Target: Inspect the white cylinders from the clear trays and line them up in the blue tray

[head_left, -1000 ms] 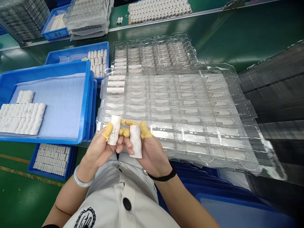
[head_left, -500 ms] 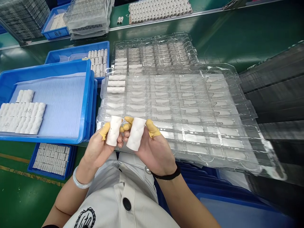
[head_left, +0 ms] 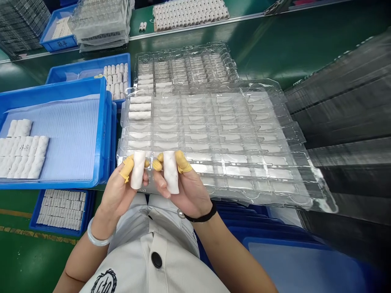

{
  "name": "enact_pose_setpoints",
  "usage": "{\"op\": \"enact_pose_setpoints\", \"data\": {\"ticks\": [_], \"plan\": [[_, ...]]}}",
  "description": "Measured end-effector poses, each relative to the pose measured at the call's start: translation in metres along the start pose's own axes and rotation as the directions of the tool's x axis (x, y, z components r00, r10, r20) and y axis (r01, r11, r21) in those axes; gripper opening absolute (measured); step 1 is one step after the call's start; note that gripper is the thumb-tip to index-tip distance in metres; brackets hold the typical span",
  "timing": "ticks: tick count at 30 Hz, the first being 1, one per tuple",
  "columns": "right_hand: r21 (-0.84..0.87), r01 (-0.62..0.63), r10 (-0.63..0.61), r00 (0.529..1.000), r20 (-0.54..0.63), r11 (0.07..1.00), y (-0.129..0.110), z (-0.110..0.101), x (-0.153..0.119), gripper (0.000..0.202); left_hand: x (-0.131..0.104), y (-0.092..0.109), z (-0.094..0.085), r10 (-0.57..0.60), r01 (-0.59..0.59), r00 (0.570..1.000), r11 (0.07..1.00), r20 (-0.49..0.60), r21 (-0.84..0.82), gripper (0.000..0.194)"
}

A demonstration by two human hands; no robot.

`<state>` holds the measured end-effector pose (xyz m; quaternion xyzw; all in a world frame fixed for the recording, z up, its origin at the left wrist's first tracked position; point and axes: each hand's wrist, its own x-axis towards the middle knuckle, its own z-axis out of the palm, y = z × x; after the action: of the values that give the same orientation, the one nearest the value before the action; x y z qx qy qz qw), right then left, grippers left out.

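A white cylinder (head_left: 139,170), left of the frame's centre, is clamped in my left fingers (head_left: 127,167); a second cylinder (head_left: 171,173), just right of it, in my right fingers (head_left: 182,163). Beyond them a clear tray (head_left: 214,122) spreads mid-frame; a blue bin (head_left: 102,130) sits at left.

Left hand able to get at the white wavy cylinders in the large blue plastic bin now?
Probably yes: the large blue plastic bin is open-topped, though its wall stands between the left hand and the white wavy cylinders. That hand holds one white cylinder, so its grip likely isn't free.
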<state>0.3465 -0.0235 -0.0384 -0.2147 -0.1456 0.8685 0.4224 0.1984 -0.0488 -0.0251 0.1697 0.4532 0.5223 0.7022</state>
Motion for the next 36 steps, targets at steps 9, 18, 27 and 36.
{"op": "enact_pose_setpoints", "data": {"ticks": [9,18,27,36], "plan": [[0.142,-0.049,0.048,0.999,0.008,0.989,0.004,0.000,0.003,0.042,0.001,-0.003,-0.001,0.033,-0.033,0.999,0.999,-0.009,-0.010,0.027],[0.078,-0.002,0.008,0.997,-0.074,0.997,0.005,0.000,-0.001,0.028,0.003,-0.005,-0.003,0.073,-0.074,0.996,0.997,-0.046,-0.017,0.038],[0.084,-0.039,0.053,0.983,-0.173,0.996,0.000,0.010,-0.001,0.048,0.004,0.002,0.001,-0.054,0.044,0.992,0.995,-0.111,-0.084,0.038],[0.115,-0.047,0.060,0.992,-0.114,0.992,0.001,0.008,-0.002,0.043,0.004,0.001,0.003,-0.036,0.031,0.994,0.998,-0.100,-0.050,0.028]]}}
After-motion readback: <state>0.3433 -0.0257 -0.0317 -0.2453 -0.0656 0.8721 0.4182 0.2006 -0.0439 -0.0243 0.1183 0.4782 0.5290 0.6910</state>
